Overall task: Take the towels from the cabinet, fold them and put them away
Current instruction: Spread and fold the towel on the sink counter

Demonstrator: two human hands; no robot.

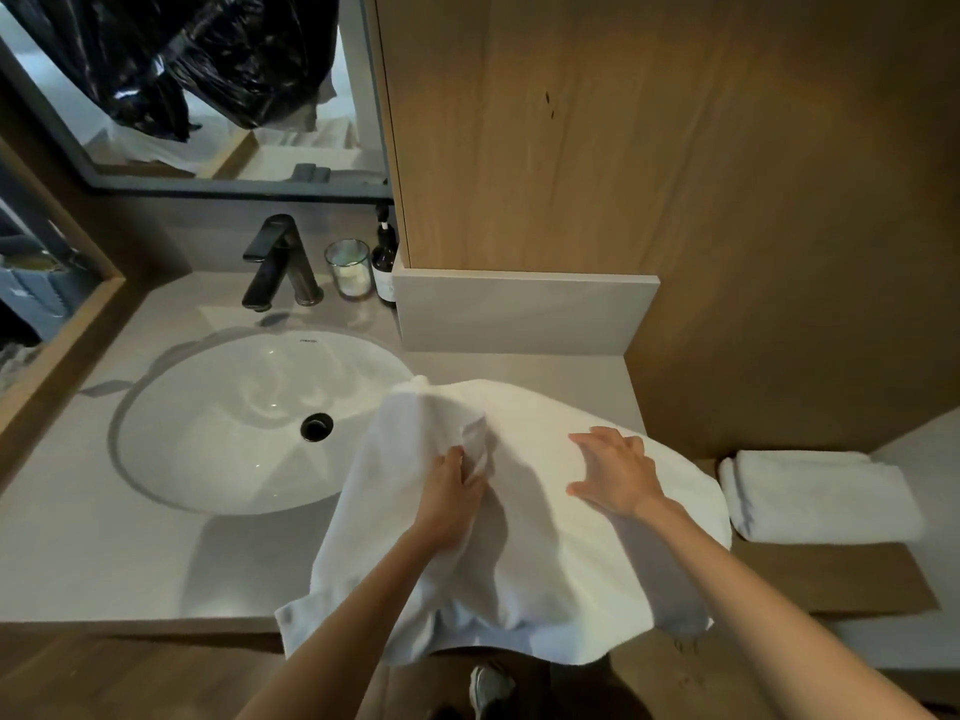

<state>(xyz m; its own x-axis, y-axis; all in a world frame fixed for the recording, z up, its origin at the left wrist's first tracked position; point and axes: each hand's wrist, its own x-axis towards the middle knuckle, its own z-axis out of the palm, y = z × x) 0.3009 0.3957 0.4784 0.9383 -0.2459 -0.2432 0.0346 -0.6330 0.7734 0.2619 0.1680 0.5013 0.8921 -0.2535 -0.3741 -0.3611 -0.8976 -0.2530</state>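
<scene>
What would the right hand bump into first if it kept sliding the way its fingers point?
The right hand lies flat on the white towel, fingers pointing left. Going on, it would probably meet the raised fold pinched by the left hand, though depth is hard to judge.

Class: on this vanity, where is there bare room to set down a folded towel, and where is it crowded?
Bare counter lies left of the spread towel, in front of the sink. Crowded: behind the sink, with faucet, glass and bottle.

Dim warm light, soft shadows, wide-angle edge warp, slight blur
</scene>
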